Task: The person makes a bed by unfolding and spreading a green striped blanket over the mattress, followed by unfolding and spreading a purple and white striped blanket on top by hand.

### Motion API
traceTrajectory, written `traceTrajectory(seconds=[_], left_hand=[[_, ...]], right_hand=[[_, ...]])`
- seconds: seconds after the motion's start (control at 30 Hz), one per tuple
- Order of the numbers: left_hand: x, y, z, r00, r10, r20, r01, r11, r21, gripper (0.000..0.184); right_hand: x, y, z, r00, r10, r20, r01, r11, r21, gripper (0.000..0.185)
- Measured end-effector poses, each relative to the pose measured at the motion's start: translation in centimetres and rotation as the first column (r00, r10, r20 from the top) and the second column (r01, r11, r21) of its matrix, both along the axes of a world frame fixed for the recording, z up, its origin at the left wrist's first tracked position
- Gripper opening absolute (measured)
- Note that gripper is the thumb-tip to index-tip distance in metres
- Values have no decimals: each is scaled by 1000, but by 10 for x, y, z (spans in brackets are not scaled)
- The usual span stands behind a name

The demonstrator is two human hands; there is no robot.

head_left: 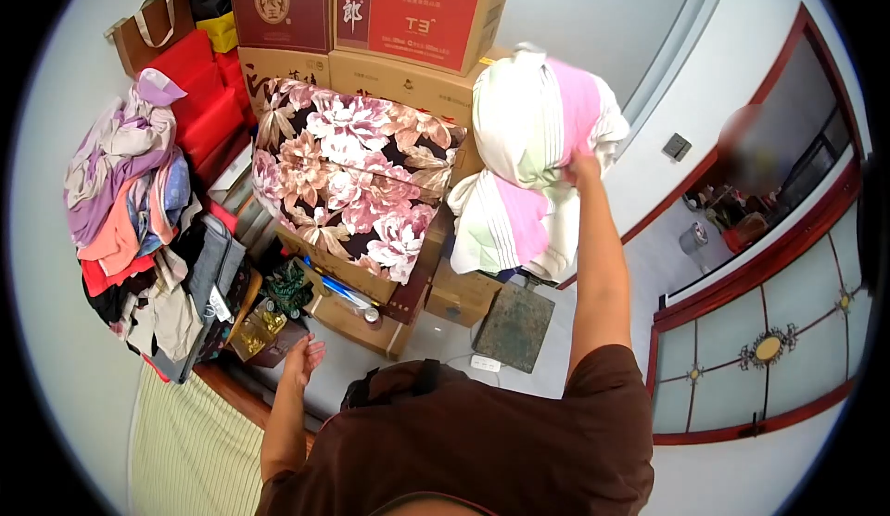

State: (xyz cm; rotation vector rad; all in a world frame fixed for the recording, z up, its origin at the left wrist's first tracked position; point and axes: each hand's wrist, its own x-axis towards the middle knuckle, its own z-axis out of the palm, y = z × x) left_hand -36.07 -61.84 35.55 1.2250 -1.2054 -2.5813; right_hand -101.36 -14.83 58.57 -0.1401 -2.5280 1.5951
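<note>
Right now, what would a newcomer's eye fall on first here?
Probably the big floral cover in the middle, in front of the stacked boxes. Next comes the pink-striped cloth to its right, with the right hand against it. On the left, a clothes heap stands beside red bags.

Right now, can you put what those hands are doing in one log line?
right hand: on white-pink fabric, grip unclear | left hand: open, empty | beside fabric: flowered cover
</note>
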Motion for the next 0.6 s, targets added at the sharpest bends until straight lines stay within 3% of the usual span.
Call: traceTrajectory(seconds=[0.03,0.07,0.13,0.23,0.33,0.47,0.53,0.6], left_hand=[[1,7,-3,999,28,15,-28,999,14,32],[1,15,-7,999,39,28,-39,999,22,32],[1,32,-7,997,59,54,-61,997,42,32],[0,53,-5,989,95,112,-98,995,27,33],[-3,61,-8,983,95,160,-101,994,32,35],[-26,71,7,982,112,151,-114,993,5,36],[-41,79,19,980,117,159,-116,993,-17,36],[-50,84,17,980,121,155,-119,993,-26,37]], right_hand=[[29,-11,15,982,-82,170,60,990,129,44],[37,-20,10,951,-281,-127,307,827,471,35],[96,-43,64,902,-309,-300,389,885,257,41],[84,-35,66,775,-113,-622,283,942,181,40],[96,-55,106,611,-109,-784,185,983,7,45],[120,-99,122,664,165,-729,314,823,473,50],[108,-116,104,718,282,-636,290,710,642,49],[86,-129,74,735,299,-609,322,637,701,42]])
